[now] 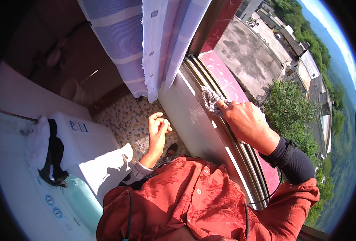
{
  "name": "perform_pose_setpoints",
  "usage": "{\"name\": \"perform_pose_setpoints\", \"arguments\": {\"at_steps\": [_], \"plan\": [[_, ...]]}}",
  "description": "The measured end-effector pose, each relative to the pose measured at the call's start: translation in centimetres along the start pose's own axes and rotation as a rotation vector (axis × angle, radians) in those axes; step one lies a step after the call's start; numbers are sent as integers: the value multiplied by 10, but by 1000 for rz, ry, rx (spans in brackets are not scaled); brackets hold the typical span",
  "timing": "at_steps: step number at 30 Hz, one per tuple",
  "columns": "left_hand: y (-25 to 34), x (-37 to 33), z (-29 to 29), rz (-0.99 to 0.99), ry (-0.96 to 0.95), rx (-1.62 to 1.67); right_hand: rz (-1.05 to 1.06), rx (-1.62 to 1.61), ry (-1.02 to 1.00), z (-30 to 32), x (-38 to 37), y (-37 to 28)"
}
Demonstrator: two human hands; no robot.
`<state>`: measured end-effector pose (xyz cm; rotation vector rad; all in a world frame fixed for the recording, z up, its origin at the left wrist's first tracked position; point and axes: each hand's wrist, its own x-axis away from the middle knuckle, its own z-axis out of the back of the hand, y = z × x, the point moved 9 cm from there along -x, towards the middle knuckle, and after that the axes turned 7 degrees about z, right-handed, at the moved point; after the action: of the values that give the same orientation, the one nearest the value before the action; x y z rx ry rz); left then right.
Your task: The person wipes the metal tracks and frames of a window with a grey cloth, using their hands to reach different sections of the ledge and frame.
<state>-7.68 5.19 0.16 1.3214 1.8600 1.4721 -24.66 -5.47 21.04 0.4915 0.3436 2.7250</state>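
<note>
A greyish cloth (pixel 213 101) is bunched under the fingers of my right hand (pixel 246 121), which presses it onto the metal window track (pixel 227 127). The index finger points along the track, and part of the cloth is hidden beneath the hand. My left hand (pixel 158 134) hangs in the air over the floor, left of the sill, with its fingers loosely curled and apart. Nothing shows in it. The white tiled sill (pixel 190 108) runs between my two hands.
A blue-and-white checked curtain (pixel 149 44) hangs ahead. On the left stands a white washing machine (pixel 71 205) with dark and white cloth (pixel 53 152) on it. Outside the window lie a pink ledge (pixel 220 74), a flat roof (pixel 250 56) and trees (pixel 288 108).
</note>
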Motion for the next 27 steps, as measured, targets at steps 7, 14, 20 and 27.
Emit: {"name": "perform_pose_setpoints", "arguments": {"at_steps": [7,14,20,27], "plan": [[-1,-1,-21,6,-95,63,167,457,105,39,-115,-56],[-16,-3,-17,48,-106,-1,85,295,-193,16,-141,-49],[-13,5,-23,56,-153,69,129,571,330,24,-61,-61],[-18,29,-2,56,-123,-51,89,423,-106,-23,12,-81]]}}
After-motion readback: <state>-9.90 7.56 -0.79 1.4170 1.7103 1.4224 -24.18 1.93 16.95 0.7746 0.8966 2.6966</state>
